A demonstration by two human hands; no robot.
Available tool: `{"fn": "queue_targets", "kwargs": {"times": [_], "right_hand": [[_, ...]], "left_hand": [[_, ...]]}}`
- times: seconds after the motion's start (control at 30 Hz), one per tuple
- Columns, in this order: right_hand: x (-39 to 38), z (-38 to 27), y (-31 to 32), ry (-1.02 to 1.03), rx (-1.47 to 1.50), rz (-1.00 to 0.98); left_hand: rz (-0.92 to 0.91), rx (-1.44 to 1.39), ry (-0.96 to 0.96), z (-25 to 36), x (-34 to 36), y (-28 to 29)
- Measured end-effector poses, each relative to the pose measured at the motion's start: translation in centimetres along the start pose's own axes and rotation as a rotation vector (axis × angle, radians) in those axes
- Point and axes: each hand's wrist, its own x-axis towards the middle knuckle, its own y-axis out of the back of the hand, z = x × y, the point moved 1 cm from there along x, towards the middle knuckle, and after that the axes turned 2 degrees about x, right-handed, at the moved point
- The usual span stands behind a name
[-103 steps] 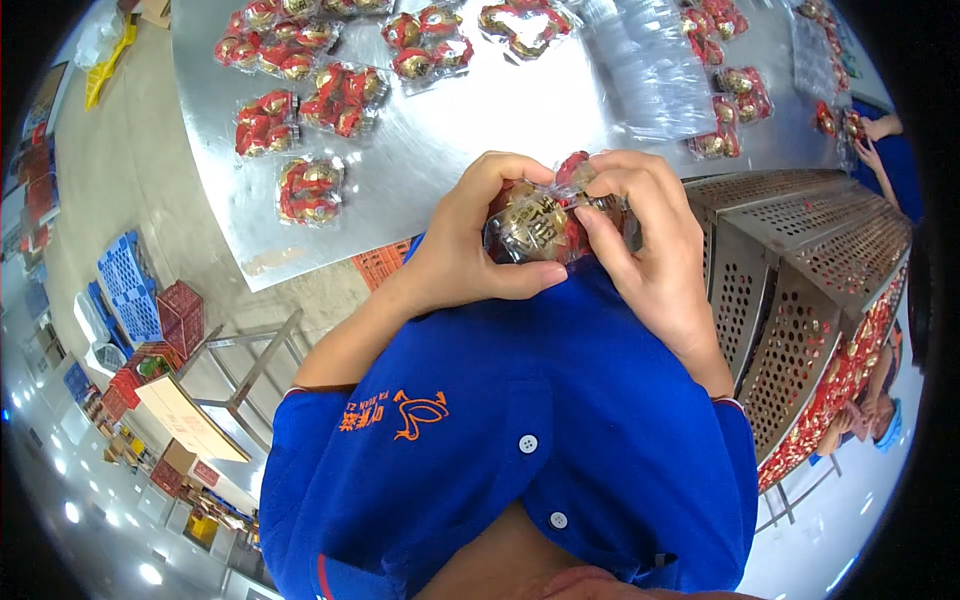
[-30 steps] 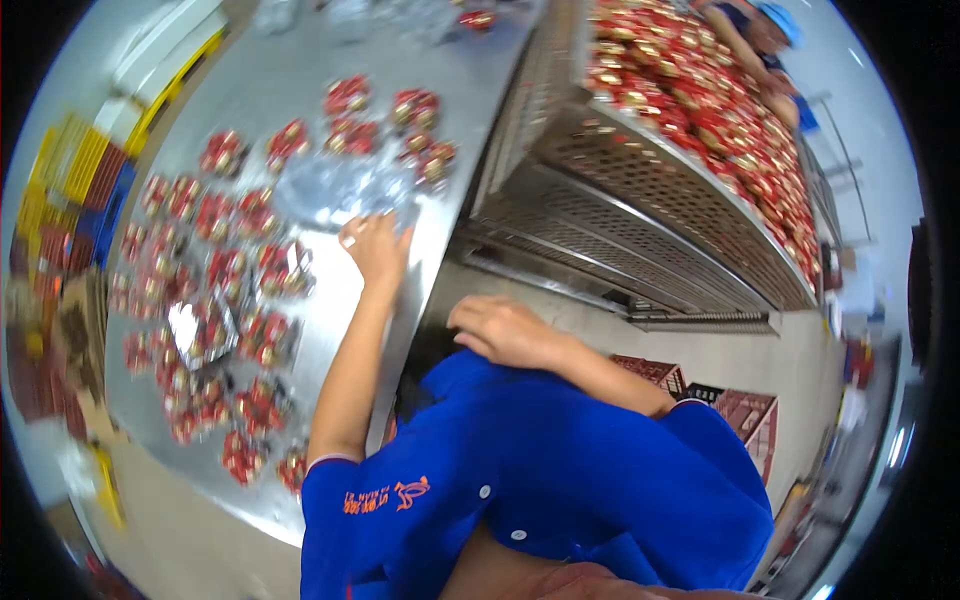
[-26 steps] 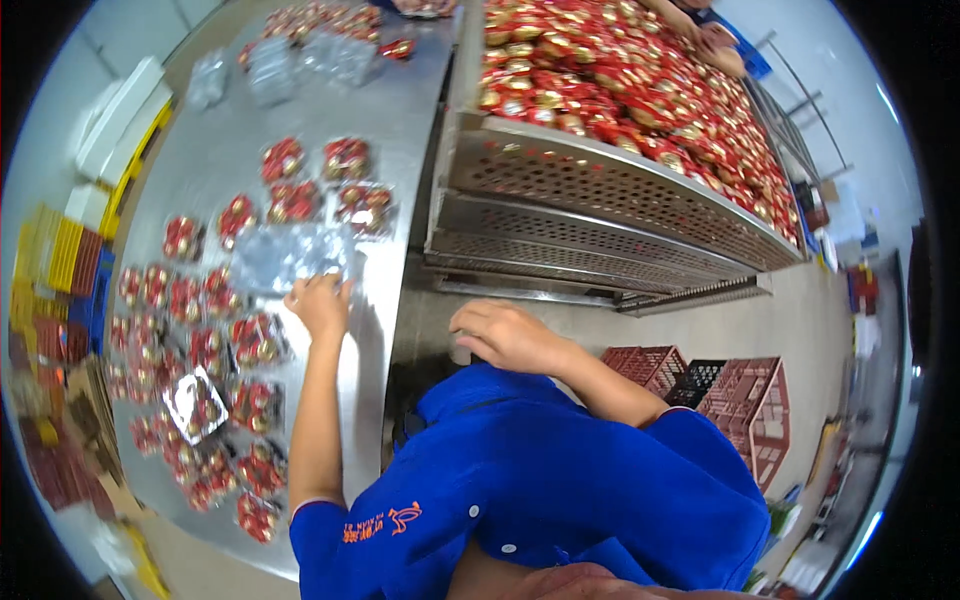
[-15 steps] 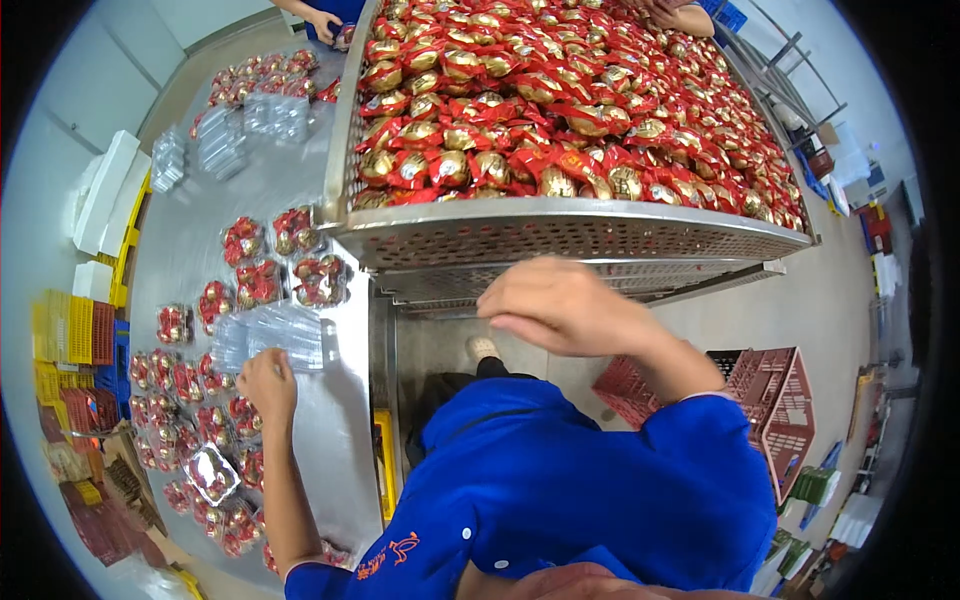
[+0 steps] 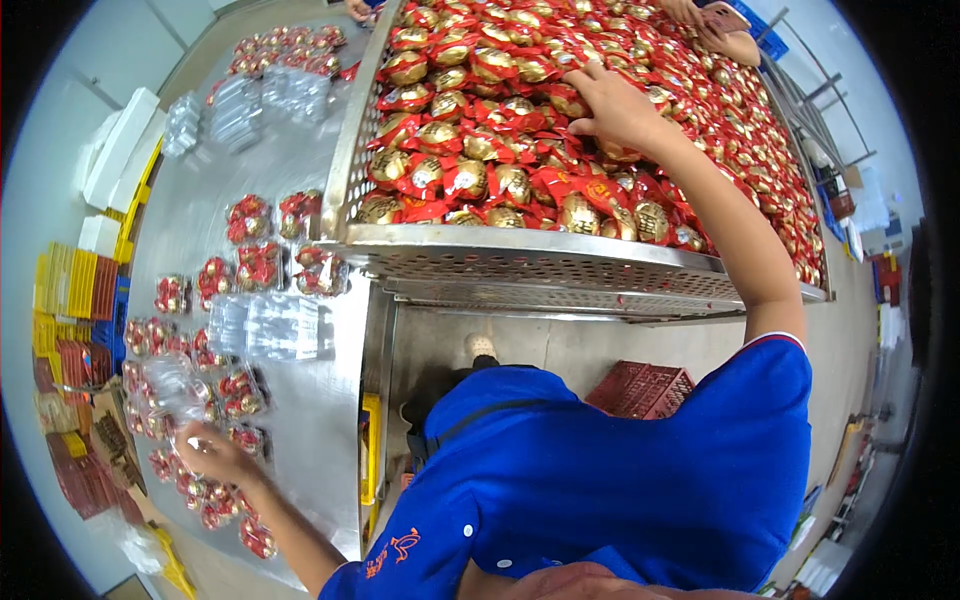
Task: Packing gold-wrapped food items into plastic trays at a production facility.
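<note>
My right hand (image 5: pixel 622 108) reaches into a large perforated metal tray (image 5: pixel 520 238), fingers apart, palm down on the gold-and-red wrapped balls (image 5: pixel 465 180) that fill it. Over on the metal table, my left hand (image 5: pixel 212 455) is blurred; its fingers seem closed on the edge of a clear plastic box (image 5: pixel 172 385), which is smeared by motion. Several packs of wrapped balls (image 5: pixel 240 392) lie around and under that hand. Beyond it rests a stack of empty clear boxes (image 5: pixel 268 326), touched by neither hand.
More clear box stacks (image 5: pixel 238 115) and filled packs (image 5: pixel 290 48) stand far along the table (image 5: pixel 190 225). Another person's hands (image 5: pixel 700 20) are over the tray's far right. Yellow crates (image 5: pixel 72 280) line the left; a dark red crate (image 5: pixel 640 390) sits on the floor.
My right hand has gone from in front of the tray up onto the wrapped balls. My left hand has moved from the box stack down-left to the packs, where a clear box now appears raised.
</note>
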Motion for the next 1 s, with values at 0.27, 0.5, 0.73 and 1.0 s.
{"fn": "queue_targets", "kwargs": {"times": [0.27, 0.5, 0.73, 1.0], "right_hand": [[1.7, 4.1, 1.4, -0.061, 0.277, -0.081], [-0.4, 4.0, 8.7, -0.063, 0.860, 0.228], [-6.0, -31.4, 4.7, 0.120, 1.305, -0.374], [-8.9, -45.2, -17.6, -0.130, 1.617, -1.252]], "left_hand": [[-0.647, 0.088, -0.028, 2.8, -19.6, 2.3], [-0.749, 0.043, 0.156, 1.1, -23.3, 2.4], [-0.625, -0.145, 0.348, 0.5, -23.2, 3.9], [-0.730, -0.050, 0.421, 0.2, -23.1, 1.3]]}}
